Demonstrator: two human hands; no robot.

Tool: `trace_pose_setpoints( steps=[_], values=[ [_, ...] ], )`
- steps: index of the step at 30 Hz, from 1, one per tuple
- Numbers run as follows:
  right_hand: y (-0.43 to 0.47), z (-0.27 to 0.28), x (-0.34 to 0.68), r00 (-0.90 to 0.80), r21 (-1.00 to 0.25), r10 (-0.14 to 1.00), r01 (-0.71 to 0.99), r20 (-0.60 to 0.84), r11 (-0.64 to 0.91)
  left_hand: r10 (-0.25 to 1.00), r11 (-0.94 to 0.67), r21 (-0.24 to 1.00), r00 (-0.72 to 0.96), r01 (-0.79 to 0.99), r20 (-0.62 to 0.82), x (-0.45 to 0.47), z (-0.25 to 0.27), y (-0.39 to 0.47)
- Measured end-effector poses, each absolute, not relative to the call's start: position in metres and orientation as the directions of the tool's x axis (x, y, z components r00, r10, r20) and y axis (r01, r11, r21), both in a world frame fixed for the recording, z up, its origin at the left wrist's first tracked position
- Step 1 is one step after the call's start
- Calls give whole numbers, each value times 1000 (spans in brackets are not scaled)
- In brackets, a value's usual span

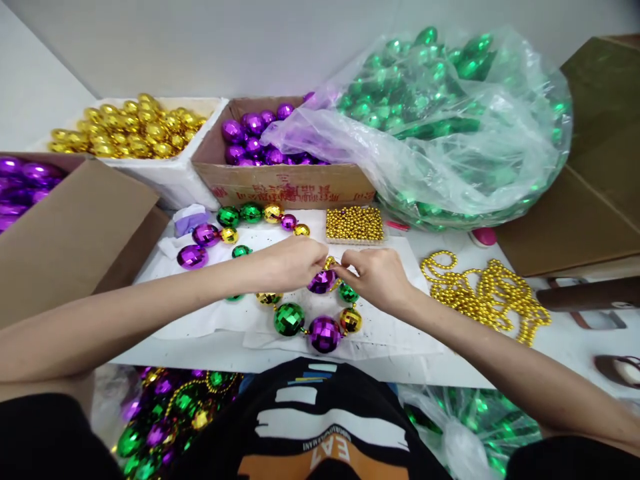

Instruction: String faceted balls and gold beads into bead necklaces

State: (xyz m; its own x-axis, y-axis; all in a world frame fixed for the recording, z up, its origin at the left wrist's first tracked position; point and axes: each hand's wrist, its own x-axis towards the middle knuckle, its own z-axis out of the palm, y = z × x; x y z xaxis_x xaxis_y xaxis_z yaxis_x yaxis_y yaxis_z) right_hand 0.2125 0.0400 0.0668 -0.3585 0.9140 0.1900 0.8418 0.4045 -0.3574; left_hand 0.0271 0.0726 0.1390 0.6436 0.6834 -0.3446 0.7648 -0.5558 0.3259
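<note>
My left hand (305,261) and my right hand (374,272) are both closed in a pinch, close together over the work table. Between them a few small gold beads (329,263) show at the end of a bead string, which both hands seem to grip; the thread itself is barely visible. Right below hangs or lies a purple faceted ball (321,281). The strand curves round through a green ball (289,319), a larger purple ball (325,333) and a gold ball (351,320). My left forearm covers part of the strand.
Behind my hands stands a clear tray (355,225) of small gold beads. Gold bead chains (480,293) lie at the right. Along the back are a white box (185,177), a cardboard box (285,183) and a plastic bag (450,160) of green balls. A carton flap (100,220) juts in from the left.
</note>
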Motion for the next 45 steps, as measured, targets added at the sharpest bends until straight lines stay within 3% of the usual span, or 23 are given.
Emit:
trace_pose_setpoints(
  steps=[3,5,8,11,15,20,24,28,31,34,37,41,45],
  values=[
    [40,59,219,-328,-611,933,711,148,347,656,-380,568,645,730,-392,21,132,79],
    [41,52,222,-358,-790,930,545,83,280,677,-340,636,650,693,-346,18,126,76],
    [41,46,223,-413,-931,911,327,16,165,703,-453,592,675,667,-222,16,124,67],
    [39,46,222,-424,-957,905,278,-39,89,595,-621,493,776,609,-210,15,127,64],
    [38,51,222,-403,-936,907,351,-126,26,467,-777,355,855,519,-227,16,130,67],
    [41,55,222,-424,-933,896,359,-133,31,438,-863,125,848,490,-298,27,137,63],
    [39,64,224,-460,-914,884,388,-78,122,422,-870,83,822,486,-383,35,150,59],
    [28,73,227,-441,-770,896,555,48,314,460,-754,293,791,588,-404,33,150,67],
    [17,71,228,-393,-657,912,657,120,369,538,-475,567,732,672,-417,27,137,72],
    [8,63,227,-331,-659,920,648,209,382,629,-152,757,653,636,-422,24,121,68],
    [1,54,222,-250,-704,919,590,306,395,705,45,826,568,562,-425,24,105,59],
    [-4,42,213,-200,-573,872,685,447,451,775,91,849,499,520,-388,26,91,50],
    [-6,32,207,-207,-372,842,826,498,423,816,-127,821,529,557,-232,25,86,46]
  ],
)
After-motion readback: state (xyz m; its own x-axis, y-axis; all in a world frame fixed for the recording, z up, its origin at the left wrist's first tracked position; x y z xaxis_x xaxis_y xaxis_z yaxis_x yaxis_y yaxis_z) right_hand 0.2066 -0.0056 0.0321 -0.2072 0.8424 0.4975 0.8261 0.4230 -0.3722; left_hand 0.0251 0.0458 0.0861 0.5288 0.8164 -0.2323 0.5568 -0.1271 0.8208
